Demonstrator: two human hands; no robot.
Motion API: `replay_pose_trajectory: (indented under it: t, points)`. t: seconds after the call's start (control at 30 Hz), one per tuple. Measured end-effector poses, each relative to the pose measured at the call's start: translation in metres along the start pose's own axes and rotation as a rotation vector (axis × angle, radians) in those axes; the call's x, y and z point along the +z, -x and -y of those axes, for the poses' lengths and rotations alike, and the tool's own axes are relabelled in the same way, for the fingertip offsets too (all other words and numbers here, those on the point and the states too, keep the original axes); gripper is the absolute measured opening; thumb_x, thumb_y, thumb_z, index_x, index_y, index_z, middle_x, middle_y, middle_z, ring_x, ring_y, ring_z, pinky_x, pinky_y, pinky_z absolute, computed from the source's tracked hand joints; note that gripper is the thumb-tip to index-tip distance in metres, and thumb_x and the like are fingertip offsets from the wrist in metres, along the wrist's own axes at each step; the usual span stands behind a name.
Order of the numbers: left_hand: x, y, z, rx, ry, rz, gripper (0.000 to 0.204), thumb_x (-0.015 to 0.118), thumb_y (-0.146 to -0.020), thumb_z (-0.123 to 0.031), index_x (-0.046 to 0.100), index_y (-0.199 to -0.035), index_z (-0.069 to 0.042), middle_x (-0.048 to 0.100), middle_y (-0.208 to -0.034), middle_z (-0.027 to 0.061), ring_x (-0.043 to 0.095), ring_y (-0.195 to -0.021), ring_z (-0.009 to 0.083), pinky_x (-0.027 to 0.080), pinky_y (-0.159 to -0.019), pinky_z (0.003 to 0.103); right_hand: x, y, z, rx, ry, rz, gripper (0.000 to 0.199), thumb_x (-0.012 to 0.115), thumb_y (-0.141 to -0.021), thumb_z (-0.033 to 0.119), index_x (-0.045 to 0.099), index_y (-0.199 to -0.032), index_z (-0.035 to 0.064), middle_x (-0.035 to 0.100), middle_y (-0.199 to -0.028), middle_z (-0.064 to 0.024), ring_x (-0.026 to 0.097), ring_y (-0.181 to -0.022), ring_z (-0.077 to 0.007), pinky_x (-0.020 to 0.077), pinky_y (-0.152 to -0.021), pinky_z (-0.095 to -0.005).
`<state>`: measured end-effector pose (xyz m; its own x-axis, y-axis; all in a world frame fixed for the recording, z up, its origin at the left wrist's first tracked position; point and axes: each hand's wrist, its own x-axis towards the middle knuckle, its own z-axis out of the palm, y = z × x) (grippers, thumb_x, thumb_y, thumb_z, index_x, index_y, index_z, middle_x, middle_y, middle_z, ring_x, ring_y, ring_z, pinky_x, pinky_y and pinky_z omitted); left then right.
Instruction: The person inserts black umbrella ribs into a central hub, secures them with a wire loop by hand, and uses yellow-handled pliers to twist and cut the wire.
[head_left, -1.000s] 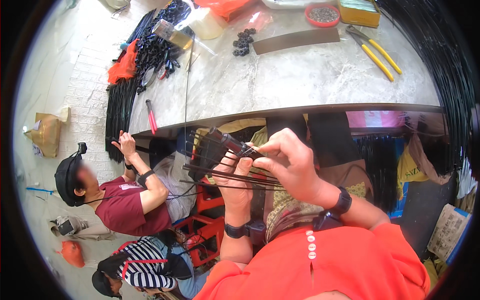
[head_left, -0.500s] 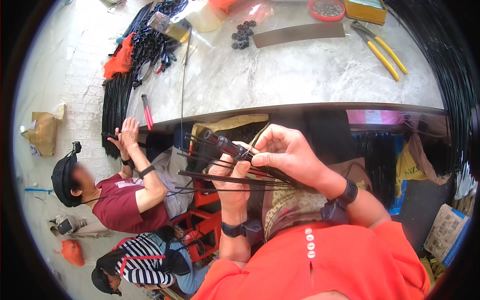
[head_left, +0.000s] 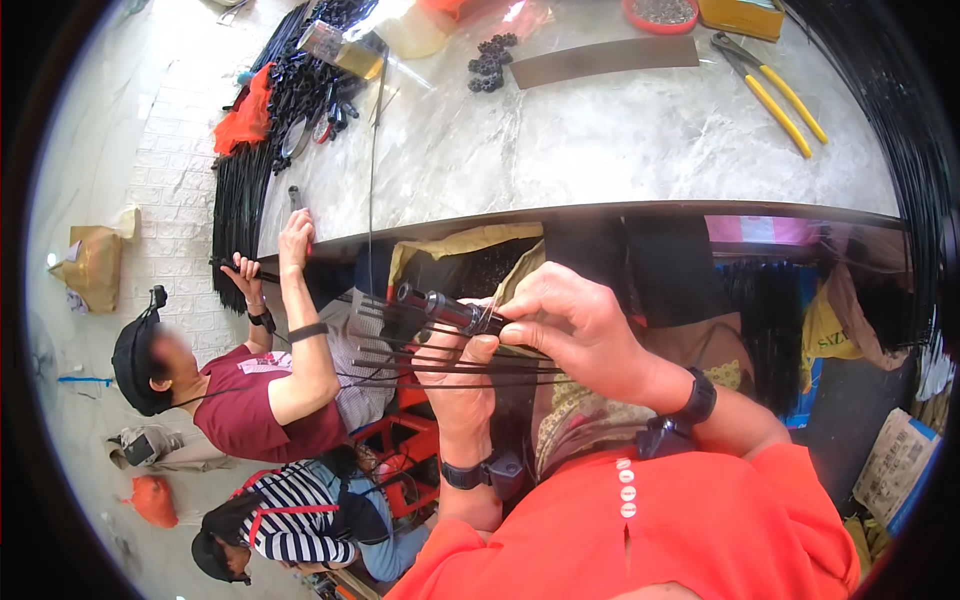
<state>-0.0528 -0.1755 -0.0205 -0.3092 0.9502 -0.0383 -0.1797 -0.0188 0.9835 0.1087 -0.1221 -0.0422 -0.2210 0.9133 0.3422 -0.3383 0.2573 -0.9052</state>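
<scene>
My left hand point(head_left: 455, 375) is closed around what looks like an umbrella frame: a black tubular runner point(head_left: 445, 309) with several thin black ribs point(head_left: 405, 363) fanning out beside it. The tube tilts up toward the left, its round hollow end free of my fingers. Just right of it, my right hand point(head_left: 580, 325) pinches with thumb and forefinger at a fine, shiny wire point(head_left: 490, 310) by the collar where the ribs meet the tube. My right fingertips hide part of that joint. Both hands work above my lap, below the table's front edge.
Yellow-handled cutters point(head_left: 775, 95), a brown strip point(head_left: 605, 62), small black rings point(head_left: 490, 62) and a red dish point(head_left: 660, 14) lie on the stone-patterned table point(head_left: 620, 150). Long black rods point(head_left: 885, 130) line its right side. Two co-workers point(head_left: 270, 385) sit at the left.
The tube and ribs have tipped slightly in my left hand, and my right fingers have shifted at the wire. The co-worker in dark red has taken hold of the red-handled tool on the table.
</scene>
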Motion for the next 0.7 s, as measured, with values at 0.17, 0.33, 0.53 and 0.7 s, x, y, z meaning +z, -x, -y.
replay_pose_trajectory:
  t: [0.17, 0.33, 0.53, 0.7]
  points:
    - [0.002, 0.011, 0.001, 0.08, -0.028, -0.075, 0.035, 0.078, -0.073, 0.006, 0.07, -0.107, 0.005, 0.07, -0.101, 0.0109, 0.066, -0.09, 0.0182, 0.051, -0.085, 0.03, 0.004, 0.001, 0.002, -0.166, 0.188, 0.03, 0.015, 0.074, -0.08, 0.003, 0.067, -0.093, 0.0, 0.056, -0.076, -0.0106, 0.062, -0.072, -0.0268, 0.0509, -0.059, -0.0324]
    - [0.004, 0.015, 0.009, 0.238, -0.105, -0.147, 0.026, 0.069, -0.084, 0.0, 0.067, -0.109, 0.007, 0.07, -0.099, 0.0122, 0.067, -0.088, 0.0195, 0.054, -0.082, 0.031, 0.007, -0.002, 0.006, -0.278, 0.332, 0.098, 0.012, 0.072, -0.078, 0.002, 0.063, -0.085, -0.0006, 0.055, -0.078, -0.0109, 0.058, -0.07, -0.0277, 0.0492, -0.057, -0.0367]
    - [0.011, -0.002, 0.008, 0.169, -0.151, -0.08, 0.032, 0.07, -0.089, -0.006, 0.063, -0.118, 0.006, 0.068, -0.104, 0.0088, 0.064, -0.092, 0.0139, 0.052, -0.083, 0.027, 0.008, -0.007, -0.008, -0.16, 0.271, 0.018, 0.015, 0.072, -0.078, 0.001, 0.065, -0.091, -0.0002, 0.055, -0.08, -0.011, 0.058, -0.073, -0.0292, 0.049, -0.062, -0.0378]
    - [0.003, -0.008, 0.011, 0.116, -0.087, 0.037, 0.041, 0.066, -0.096, -0.022, 0.058, -0.127, 0.004, 0.065, -0.117, 0.0125, 0.063, -0.103, 0.0179, 0.051, -0.091, 0.033, 0.005, -0.009, -0.002, -0.09, 0.251, -0.001, 0.016, 0.072, -0.079, 0.001, 0.066, -0.094, 0.0004, 0.056, -0.081, -0.0114, 0.058, -0.074, -0.0291, 0.0484, -0.064, -0.0366]
